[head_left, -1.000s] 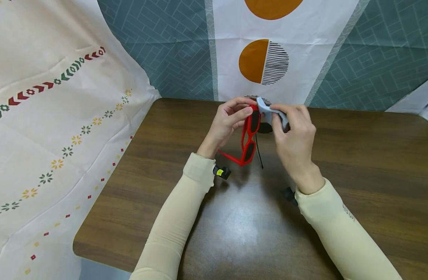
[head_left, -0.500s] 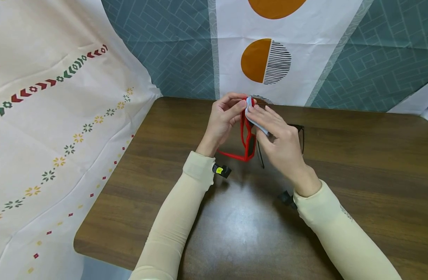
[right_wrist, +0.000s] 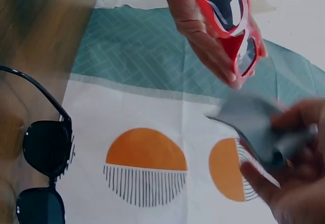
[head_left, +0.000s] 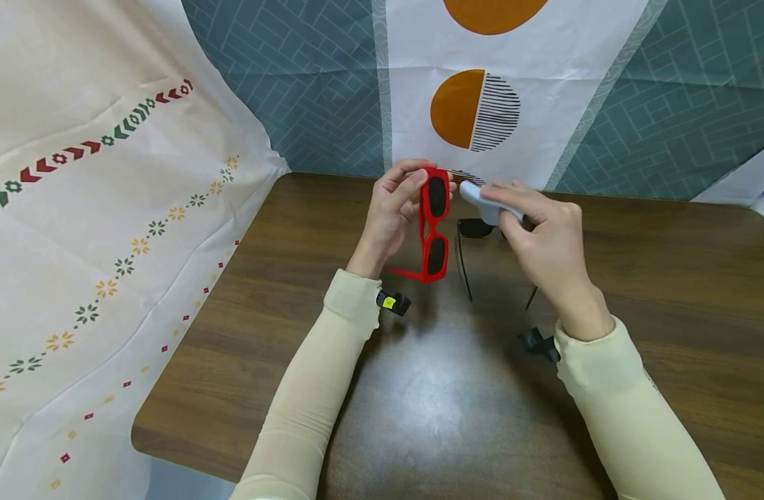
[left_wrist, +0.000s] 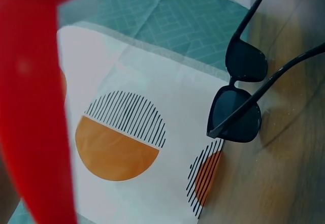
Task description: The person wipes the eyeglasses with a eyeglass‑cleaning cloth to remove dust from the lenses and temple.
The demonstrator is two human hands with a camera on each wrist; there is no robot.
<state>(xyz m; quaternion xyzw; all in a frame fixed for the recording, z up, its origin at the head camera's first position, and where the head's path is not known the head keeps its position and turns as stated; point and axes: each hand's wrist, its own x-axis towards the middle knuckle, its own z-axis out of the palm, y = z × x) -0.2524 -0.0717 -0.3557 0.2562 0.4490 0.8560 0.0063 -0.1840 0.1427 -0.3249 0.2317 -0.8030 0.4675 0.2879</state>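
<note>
Red-framed sunglasses [head_left: 435, 226] with dark lenses hang upright on end from my left hand [head_left: 388, 208], whose thumb and fingers pinch the upper end of the frame. A light blue cloth [head_left: 490, 205] is pinched between the thumb and fingers of my right hand [head_left: 547, 243], a short gap to the right of the red sunglasses. In the right wrist view the cloth [right_wrist: 249, 122] is blurred and apart from the red lenses. A blurred red part [left_wrist: 33, 107] of the sunglasses fills the left side of the left wrist view.
Black sunglasses [left_wrist: 236, 94] stand on the brown wooden table [head_left: 263, 333] behind the hands, partly hidden by the right hand in the head view. A patterned cloth [head_left: 319, 90] hangs behind the table, and a white patterned one [head_left: 138, 208] at the left.
The cloth first comes leftward against the upper lens of the red sunglasses, then pulls back to the right with my right hand. The red sunglasses turn their lenses more toward the head camera.
</note>
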